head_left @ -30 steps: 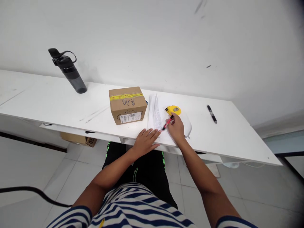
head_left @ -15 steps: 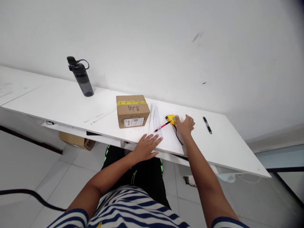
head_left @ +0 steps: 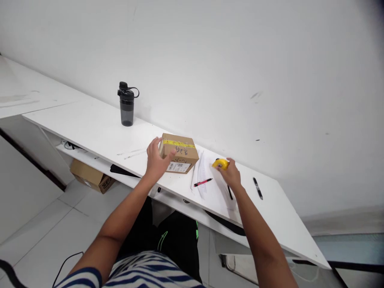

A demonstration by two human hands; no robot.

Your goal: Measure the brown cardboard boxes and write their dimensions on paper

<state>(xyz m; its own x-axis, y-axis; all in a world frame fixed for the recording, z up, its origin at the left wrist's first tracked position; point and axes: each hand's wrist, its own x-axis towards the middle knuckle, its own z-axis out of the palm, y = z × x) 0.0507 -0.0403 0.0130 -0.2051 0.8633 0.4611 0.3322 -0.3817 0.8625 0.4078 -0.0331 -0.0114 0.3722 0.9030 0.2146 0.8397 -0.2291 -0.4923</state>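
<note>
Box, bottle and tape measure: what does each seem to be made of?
The box, gripped by the left hand, looks like matte brown cardboard, sealed with yellow tape. The bottle seems to be dark, slightly see-through plastic. The tape measure in the right hand has a yellow, probably plastic case.

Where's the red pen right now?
Head view: the red pen lies on the white papers on the table, between the cardboard box on its left and the right hand at the yellow tape measure.

Left hand [head_left: 156, 160] spread open, right hand [head_left: 231, 176] curled, both extended forward.
</note>
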